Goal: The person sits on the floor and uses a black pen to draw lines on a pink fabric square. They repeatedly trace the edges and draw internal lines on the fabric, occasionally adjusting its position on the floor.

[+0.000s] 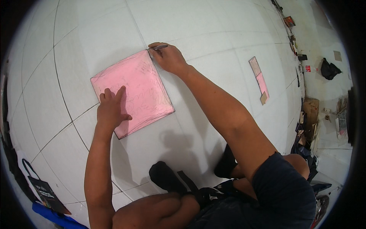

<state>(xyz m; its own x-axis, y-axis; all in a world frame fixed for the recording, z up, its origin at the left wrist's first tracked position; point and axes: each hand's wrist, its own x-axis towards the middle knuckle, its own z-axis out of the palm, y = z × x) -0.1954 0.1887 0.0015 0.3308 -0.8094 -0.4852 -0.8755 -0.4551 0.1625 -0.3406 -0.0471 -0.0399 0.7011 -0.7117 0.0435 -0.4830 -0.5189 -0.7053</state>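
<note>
A square pink board [141, 91] with dark scribbled lines, heaviest near its edges, lies flat on the white tiled floor. My left hand [111, 108] rests on its left part, with the fingers spread. At the board's far corner, my right hand [167, 57] grips a dark pen [158, 47]. That pen lies across the fingers, close to the corner; whether its tip touches anything is hard to make out.
On the floor to the right lies a narrow pink and brown strip [260, 80]. A black bag [330, 69] and a cardboard box [310, 110] stand by the right side. At lower left is a dark tote bag [45, 191]. My socked foot [166, 176] is near the board.
</note>
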